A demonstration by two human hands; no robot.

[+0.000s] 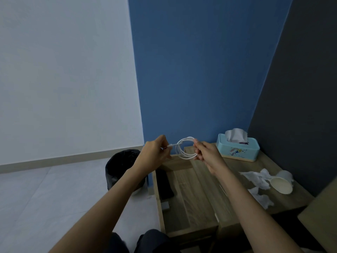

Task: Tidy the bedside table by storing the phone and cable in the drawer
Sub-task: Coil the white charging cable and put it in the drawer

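Your right hand point(204, 152) pinches the coiled white cable point(185, 148), keeping its loops together; your left hand point(155, 154) grips the plug end, likely to finish the wrap. You hold the coil over the open drawer point(186, 198). The dark phone point(164, 185) already lies inside, at its left side.

I see a wooden bedside table point(235, 172) standing in the corner against the blue wall. On its top, at the back, a light blue tissue box point(238, 150) sits with a tissue sticking up. Nearer the right edge, crumpled white tissues point(255, 178) lie scattered, and a white paper cup point(281, 183) lies tipped on its side among them. The table's drawer point(184, 203) is pulled open; a dark phone point(164, 185) lies inside along its left side. On the pale floor point(54, 194) beside the table stands a bin lined with a black bag point(122, 167).
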